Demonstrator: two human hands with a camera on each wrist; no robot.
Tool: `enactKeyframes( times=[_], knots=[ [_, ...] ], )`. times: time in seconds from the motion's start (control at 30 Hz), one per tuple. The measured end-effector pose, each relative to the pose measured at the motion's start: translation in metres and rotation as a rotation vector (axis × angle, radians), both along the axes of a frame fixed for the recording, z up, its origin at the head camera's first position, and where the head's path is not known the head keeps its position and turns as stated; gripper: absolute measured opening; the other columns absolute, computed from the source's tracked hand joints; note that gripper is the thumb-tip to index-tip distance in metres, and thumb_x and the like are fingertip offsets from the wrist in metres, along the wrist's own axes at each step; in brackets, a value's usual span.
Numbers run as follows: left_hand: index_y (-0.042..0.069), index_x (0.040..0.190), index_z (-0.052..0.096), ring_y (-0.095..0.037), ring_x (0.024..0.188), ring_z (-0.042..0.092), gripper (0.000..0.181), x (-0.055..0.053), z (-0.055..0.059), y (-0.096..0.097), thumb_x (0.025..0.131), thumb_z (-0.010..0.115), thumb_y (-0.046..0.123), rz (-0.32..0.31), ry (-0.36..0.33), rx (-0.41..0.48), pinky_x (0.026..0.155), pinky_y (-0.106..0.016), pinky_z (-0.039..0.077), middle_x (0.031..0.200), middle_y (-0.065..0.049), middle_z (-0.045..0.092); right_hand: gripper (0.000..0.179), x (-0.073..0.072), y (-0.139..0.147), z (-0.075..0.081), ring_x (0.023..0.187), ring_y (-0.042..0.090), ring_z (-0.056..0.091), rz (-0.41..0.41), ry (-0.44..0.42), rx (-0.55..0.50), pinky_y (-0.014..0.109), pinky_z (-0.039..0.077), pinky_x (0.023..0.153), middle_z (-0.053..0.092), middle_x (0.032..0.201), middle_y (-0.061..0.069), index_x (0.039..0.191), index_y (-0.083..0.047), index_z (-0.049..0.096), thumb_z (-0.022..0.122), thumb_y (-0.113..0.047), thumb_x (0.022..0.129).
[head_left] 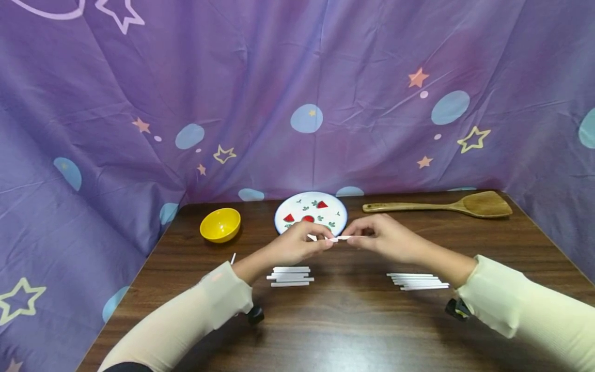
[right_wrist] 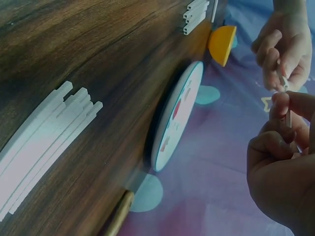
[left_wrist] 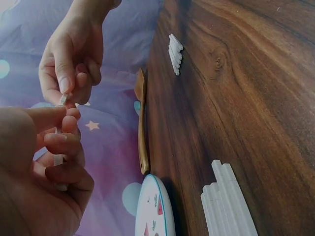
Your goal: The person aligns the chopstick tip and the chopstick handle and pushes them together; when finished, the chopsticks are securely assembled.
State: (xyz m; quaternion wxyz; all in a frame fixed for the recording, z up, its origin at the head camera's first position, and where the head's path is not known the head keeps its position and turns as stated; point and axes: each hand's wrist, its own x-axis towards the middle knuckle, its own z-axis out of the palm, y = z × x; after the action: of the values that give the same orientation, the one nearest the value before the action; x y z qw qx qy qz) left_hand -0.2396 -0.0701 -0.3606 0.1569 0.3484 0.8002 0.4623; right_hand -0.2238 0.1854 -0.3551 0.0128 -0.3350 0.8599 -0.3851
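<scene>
Both hands meet above the table in front of the plate, as the head view shows. My left hand (head_left: pixel 297 244) grips a slim white stick (left_wrist: pixel 58 160), its fingers curled round it. My right hand (head_left: pixel 388 238) pinches another white stick (head_left: pixel 344 237) between thumb and fingers. The two sticks come together end to end at the fingertips, and the joint is partly hidden by them. Below the left hand lies a row of white sticks (head_left: pixel 290 276). A second row of white sticks (head_left: pixel 418 281) lies below the right hand.
A round plate (head_left: pixel 307 198) with watermelon prints stands behind the hands. The yellow bowl (head_left: pixel 220 226) is at the back left, with a single white stick (head_left: pixel 233 258) near the left wrist. At the back right lies a wooden spatula (head_left: pixel 483 205). A purple curtain (head_left: pixel 372 129) hangs behind the table.
</scene>
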Motion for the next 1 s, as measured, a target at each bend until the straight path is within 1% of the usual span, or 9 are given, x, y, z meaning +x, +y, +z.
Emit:
enactKeyframes(
  times=[0.1,0.27,0.4,0.53,0.63,0.7,0.8,0.9,1.0],
  knots=[
    [0.0,0.104,0.072,-0.008,0.053,0.045,0.013,0.0,0.001,0.0,0.102,0.063,0.01,0.012,0.008,0.005,0.048,-0.02,0.037,0.076,0.002,0.055,0.01,0.0,-0.001,-0.001,0.07,0.007,0.06,-0.002,-0.01,-0.012,0.027,0.051,0.065,0.066,0.075,-0.011,0.104,-0.013,0.077,0.07,-0.013,0.098],
    [0.001,0.106,0.074,-0.007,0.053,0.046,0.015,-0.001,0.001,0.0,0.102,0.064,0.011,0.023,0.029,-0.014,0.049,-0.02,0.038,0.077,0.001,0.057,0.009,0.0,-0.003,-0.002,0.07,0.007,0.06,0.001,-0.011,-0.017,0.026,0.051,0.064,0.066,0.074,-0.011,0.103,-0.014,0.077,0.07,-0.015,0.098],
    [0.001,0.107,0.075,-0.006,0.057,0.05,0.015,0.0,0.003,0.0,0.101,0.066,0.011,0.032,0.073,-0.033,0.051,-0.02,0.04,0.079,0.001,0.059,0.009,0.001,-0.004,-0.003,0.071,0.007,0.061,0.0,0.009,-0.013,0.026,0.05,0.064,0.067,0.075,-0.012,0.102,-0.014,0.078,0.07,-0.016,0.098],
    [0.002,0.108,0.076,-0.004,0.058,0.051,0.015,0.0,0.002,0.0,0.1,0.067,0.012,0.042,0.126,-0.056,0.052,-0.019,0.041,0.08,0.0,0.061,0.011,0.002,-0.006,-0.005,0.076,0.006,0.062,-0.029,0.057,0.006,0.027,0.052,0.069,0.073,0.085,-0.009,0.105,-0.014,0.08,0.071,-0.017,0.098],
    [0.005,0.107,0.077,-0.004,0.055,0.05,0.014,0.001,0.002,0.001,0.1,0.067,0.013,0.049,0.176,-0.083,0.051,-0.019,0.041,0.079,0.0,0.063,0.014,0.004,-0.007,-0.008,0.085,0.006,0.064,-0.052,0.107,0.029,0.031,0.055,0.077,0.077,0.097,-0.006,0.109,-0.015,0.08,0.072,-0.017,0.098],
    [0.006,0.106,0.077,-0.005,0.055,0.053,0.013,0.002,0.001,0.001,0.1,0.068,0.014,0.053,0.203,-0.085,0.051,-0.02,0.042,0.079,0.0,0.064,0.014,0.006,-0.008,-0.009,0.089,0.006,0.065,-0.067,0.13,0.036,0.034,0.057,0.081,0.077,0.1,-0.005,0.109,-0.016,0.08,0.072,-0.016,0.097],
    [0.005,0.104,0.075,-0.006,0.059,0.059,0.011,0.003,0.001,0.002,0.098,0.07,0.012,0.066,0.221,-0.054,0.053,-0.021,0.046,0.079,-0.001,0.068,0.012,0.008,-0.008,-0.01,0.087,0.007,0.064,-0.08,0.131,0.012,0.033,0.057,0.08,0.075,0.094,-0.006,0.106,-0.017,0.078,0.072,-0.013,0.097],
    [0.003,0.102,0.073,-0.006,0.065,0.064,0.008,0.004,0.0,0.004,0.096,0.071,0.009,0.083,0.201,0.003,0.057,-0.021,0.049,0.078,-0.004,0.07,0.011,0.01,-0.008,-0.01,0.08,0.007,0.062,-0.082,0.122,-0.039,0.028,0.055,0.075,0.07,0.084,-0.006,0.098,-0.019,0.073,0.073,-0.008,0.095],
    [0.001,0.101,0.072,-0.012,0.068,0.068,0.008,0.005,-0.001,0.005,0.095,0.072,0.007,0.096,0.173,0.048,0.06,-0.021,0.051,0.078,-0.007,0.071,0.017,0.011,-0.007,-0.01,0.077,0.007,0.062,-0.075,0.126,-0.076,0.027,0.055,0.072,0.067,0.081,-0.009,0.093,-0.02,0.069,0.073,-0.004,0.093]
  ],
)
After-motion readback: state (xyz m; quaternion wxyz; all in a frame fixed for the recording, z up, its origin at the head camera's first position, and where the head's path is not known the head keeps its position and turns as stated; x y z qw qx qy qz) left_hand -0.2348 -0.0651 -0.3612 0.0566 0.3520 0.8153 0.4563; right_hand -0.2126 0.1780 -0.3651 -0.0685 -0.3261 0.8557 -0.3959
